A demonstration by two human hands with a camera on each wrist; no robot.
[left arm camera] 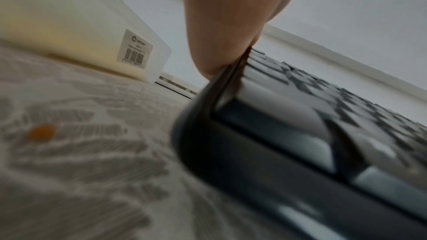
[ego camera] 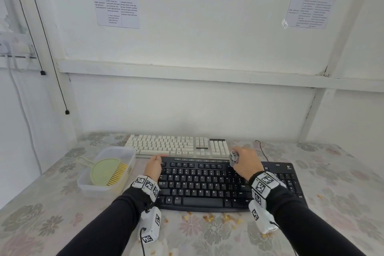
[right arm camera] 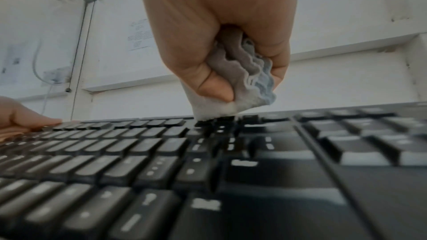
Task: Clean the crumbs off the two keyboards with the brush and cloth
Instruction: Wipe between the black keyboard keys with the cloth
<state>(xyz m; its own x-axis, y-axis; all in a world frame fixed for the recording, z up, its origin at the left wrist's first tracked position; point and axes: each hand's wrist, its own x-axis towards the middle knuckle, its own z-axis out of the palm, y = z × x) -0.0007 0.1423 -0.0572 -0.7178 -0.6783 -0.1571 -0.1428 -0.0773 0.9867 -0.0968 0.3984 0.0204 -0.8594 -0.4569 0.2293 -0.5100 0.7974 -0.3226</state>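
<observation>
A black keyboard [ego camera: 207, 189] lies in front of me, with a white keyboard [ego camera: 176, 146] just behind it. My right hand [ego camera: 246, 162] grips a bunched grey cloth [ego camera: 233, 158] and holds its lower end on the black keyboard's top key rows; the right wrist view shows the cloth [right arm camera: 245, 79] touching the keys [right arm camera: 161, 161]. My left hand [ego camera: 154, 164] rests on that keyboard's far left corner, fingers laid along its back edge [right arm camera: 27, 118]. The green brush [ego camera: 108, 170] with yellow bristles lies in a clear tub [ego camera: 124, 151] at the left.
Yellow crumbs [ego camera: 209, 217] are scattered on the flowered tablecloth [ego camera: 52, 224] in front of the black keyboard, and a few lie to its right [ego camera: 319, 196]. A black cable [ego camera: 261, 149] runs behind the keyboards. The white wall stands close behind the table.
</observation>
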